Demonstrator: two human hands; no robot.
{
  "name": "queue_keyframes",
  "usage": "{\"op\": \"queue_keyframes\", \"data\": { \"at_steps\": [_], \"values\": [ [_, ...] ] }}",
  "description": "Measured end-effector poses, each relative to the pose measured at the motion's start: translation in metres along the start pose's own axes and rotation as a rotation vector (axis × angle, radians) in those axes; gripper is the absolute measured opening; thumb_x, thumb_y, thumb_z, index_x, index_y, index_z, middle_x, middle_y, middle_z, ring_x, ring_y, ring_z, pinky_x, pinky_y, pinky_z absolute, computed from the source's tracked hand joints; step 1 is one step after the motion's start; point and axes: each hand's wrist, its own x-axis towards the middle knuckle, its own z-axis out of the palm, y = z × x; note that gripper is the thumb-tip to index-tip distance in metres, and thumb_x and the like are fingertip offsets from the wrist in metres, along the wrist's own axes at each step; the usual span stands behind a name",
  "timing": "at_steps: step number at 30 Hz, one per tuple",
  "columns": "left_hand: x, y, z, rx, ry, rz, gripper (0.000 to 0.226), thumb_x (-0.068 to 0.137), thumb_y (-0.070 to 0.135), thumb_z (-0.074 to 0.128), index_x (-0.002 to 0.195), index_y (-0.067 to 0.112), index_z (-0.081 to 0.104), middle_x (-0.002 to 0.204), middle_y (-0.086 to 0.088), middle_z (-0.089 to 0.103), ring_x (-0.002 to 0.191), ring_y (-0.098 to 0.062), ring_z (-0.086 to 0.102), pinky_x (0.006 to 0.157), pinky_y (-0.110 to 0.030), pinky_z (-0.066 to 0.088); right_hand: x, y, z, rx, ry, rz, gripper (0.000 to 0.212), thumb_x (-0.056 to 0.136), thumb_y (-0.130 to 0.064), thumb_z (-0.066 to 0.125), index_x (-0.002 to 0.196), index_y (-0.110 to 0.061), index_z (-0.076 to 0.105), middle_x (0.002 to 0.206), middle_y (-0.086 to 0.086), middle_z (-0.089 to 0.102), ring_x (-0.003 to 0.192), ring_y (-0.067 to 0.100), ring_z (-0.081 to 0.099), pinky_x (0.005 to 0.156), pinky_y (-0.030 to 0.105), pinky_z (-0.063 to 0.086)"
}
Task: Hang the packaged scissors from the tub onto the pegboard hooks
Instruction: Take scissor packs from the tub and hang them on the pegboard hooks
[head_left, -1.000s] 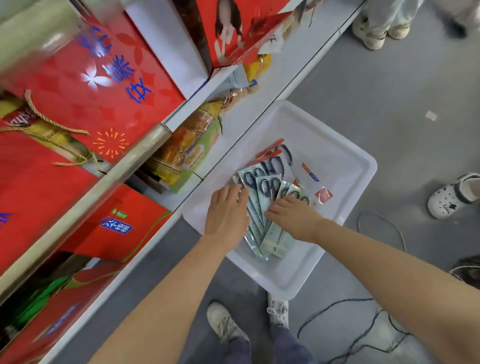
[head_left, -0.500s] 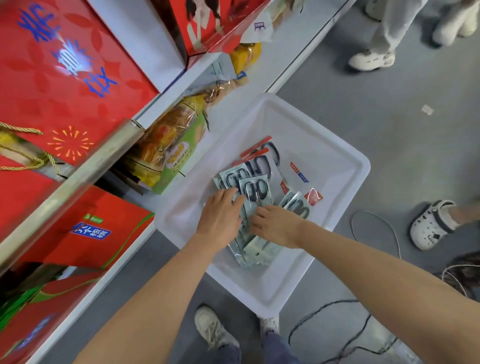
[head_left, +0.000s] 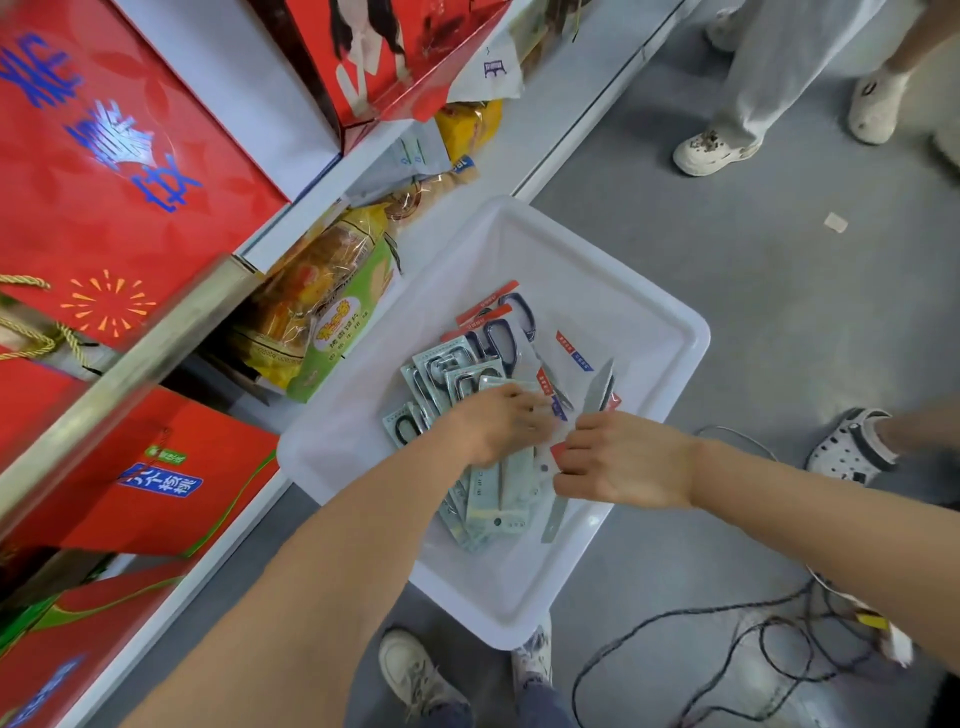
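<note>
A white plastic tub sits on the grey floor and holds a pile of packaged scissors, some on pale green cards, some on red-topped cards. My left hand lies on top of the green-card pile, fingers curled over the packs. My right hand is closed around a red-edged scissors pack that stands tilted up at the pile's right side. No pegboard or hooks are in view.
Shelving with red gift boxes and snack bags runs along the left. Other people's feet stand at the top right and a white clog at the right. Black cables trail over the floor. My own shoes are below the tub.
My right hand has shifted right off the green pile and closed on a red-edged pack, tipping it up. My left hand has slid to the right over the pile. The camera has moved closer.
</note>
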Motion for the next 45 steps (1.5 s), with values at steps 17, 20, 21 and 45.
{"op": "queue_keyframes", "data": {
  "at_steps": [17,20,21,45],
  "values": [
    [-0.104,-0.034,-0.004,-0.567,0.202,-0.569,0.011,0.09,0.019,0.061,0.084,0.023,0.054,0.085,0.002,0.063,0.086,-0.022,0.061,0.062,-0.031,0.04,0.013,0.005,-0.043,0.224,0.127,0.498,0.014,0.077,-0.003,0.066,0.086,-0.014,0.069,0.066,0.002,0.065,0.056,0.028,0.059,0.051,0.034,0.052],
    [-0.149,-0.028,-0.002,-1.011,0.563,-0.912,0.025,0.089,0.03,0.067,0.082,0.016,0.048,0.067,0.005,0.052,0.067,-0.018,0.055,0.055,-0.03,0.033,0.046,0.008,-0.083,0.476,0.295,0.855,0.005,0.086,-0.019,0.064,0.081,-0.018,0.063,0.067,-0.001,0.064,0.059,0.028,0.059,0.051,0.04,0.052],
    [-0.164,-0.023,-0.007,-1.193,0.704,-0.991,0.029,0.087,0.033,0.069,0.086,0.01,0.052,0.07,0.005,0.055,0.067,-0.014,0.054,0.057,-0.026,0.035,0.057,0.01,-0.096,0.601,0.315,0.973,0.014,0.088,-0.019,0.065,0.077,-0.025,0.058,0.068,-0.003,0.062,0.061,0.026,0.057,0.053,0.038,0.051],
    [-0.568,0.102,-0.215,-0.81,2.032,-1.35,0.053,0.09,0.006,0.066,0.131,0.029,0.041,0.12,0.002,0.065,0.105,-0.01,0.064,0.084,-0.02,0.051,0.341,-0.152,-0.449,1.341,0.837,0.24,0.057,0.086,-0.006,0.071,0.128,-0.041,0.053,0.085,-0.003,0.073,0.069,0.004,0.069,0.058,0.02,0.057]
  ]
}}
